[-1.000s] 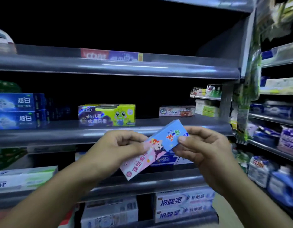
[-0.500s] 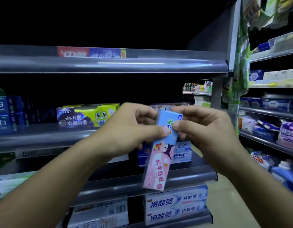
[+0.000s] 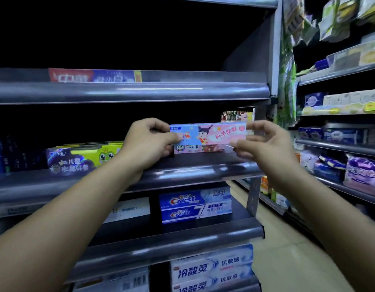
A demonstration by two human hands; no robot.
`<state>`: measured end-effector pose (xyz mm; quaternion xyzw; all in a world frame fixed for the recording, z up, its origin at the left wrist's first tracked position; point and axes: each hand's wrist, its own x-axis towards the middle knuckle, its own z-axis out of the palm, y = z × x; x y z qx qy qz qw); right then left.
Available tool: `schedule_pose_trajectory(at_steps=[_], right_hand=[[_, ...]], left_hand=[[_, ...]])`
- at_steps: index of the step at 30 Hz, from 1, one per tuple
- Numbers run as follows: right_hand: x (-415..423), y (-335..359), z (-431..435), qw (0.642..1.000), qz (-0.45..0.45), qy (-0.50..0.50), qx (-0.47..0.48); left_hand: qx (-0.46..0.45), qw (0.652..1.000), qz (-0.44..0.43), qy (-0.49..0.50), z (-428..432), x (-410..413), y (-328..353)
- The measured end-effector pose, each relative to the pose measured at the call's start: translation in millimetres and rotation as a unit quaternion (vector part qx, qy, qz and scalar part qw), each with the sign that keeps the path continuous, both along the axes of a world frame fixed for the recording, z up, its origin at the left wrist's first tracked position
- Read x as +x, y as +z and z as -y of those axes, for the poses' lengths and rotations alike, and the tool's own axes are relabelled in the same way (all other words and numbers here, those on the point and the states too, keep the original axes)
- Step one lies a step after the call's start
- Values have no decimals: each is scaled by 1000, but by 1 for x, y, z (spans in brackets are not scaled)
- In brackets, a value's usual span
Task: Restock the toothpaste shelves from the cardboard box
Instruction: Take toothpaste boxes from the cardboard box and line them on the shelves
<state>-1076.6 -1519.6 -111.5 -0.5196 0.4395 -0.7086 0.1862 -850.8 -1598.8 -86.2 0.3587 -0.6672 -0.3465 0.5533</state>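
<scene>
Swung level from hanging upright, above the grey metal shelf (image 3: 203, 171), the pink-and-blue cardboard toothpaste carton (image 3: 212, 134) hovers just over a matching carton (image 3: 195, 149); my left hand (image 3: 146, 144) and right hand (image 3: 264, 144) pinch its ends. Placement looks nearly done; shelves look sparse.

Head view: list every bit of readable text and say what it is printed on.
"科学防蛀": pink-and-blue toothpaste box, held at both ends.
"Crest", "盐白": upper blue Crest box.
"Crest", "7": lower blue Crest box.
"冷酸灵", "抗敏感": white-and-blue boxes, lowest shelf.
"儿童": purple-and-yellow box; its other print is blurred.
Red-and-blue box, top shelf: too blurred to read.
</scene>
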Motion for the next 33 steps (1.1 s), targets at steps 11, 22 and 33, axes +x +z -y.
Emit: schedule_pose_trajectory(at_steps=[11,22,33], right_hand=[[-20,10,60,925,-285,-228,103],[-30,9,57,935,-234,-218,150],[-1,-20,11,929,-230,-289,-21]], left_hand=[[-21,971,198,133,39,-30,9],[6,975,198,104,40,-22,5],[-222,933,178,219,-15,14,-21]])
